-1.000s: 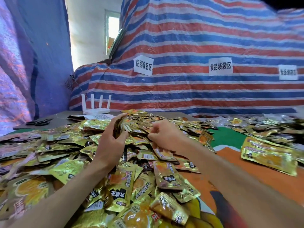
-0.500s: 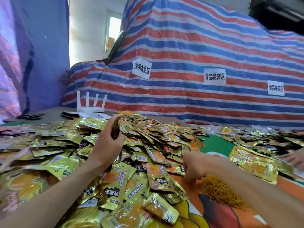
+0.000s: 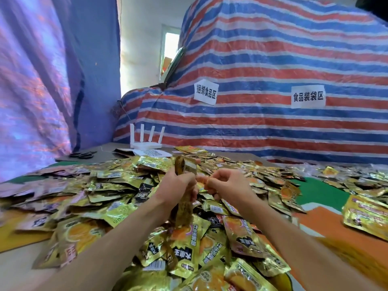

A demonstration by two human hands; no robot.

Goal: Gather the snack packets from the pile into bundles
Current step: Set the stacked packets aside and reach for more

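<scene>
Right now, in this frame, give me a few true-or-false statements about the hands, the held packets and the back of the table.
1. The left hand grips a stack of packets upright above the pile. True.
2. The right hand lies flat on the pile. False: its fingers are curled, close beside the stack.
3. A white router stands at the table's far edge. True.
4. The scissors lie right of the router. False: they lie to its left.

1. Your table [image 3: 321, 191] wears a green and orange cover, heaped with gold snack packets [image 3: 117, 185]
2. At your far left lie black scissors [image 3: 81, 155], a white router [image 3: 146, 141], a printed sheet [image 3: 152, 152]
3. To your right sits a separate packet stack [image 3: 365, 215]
</scene>
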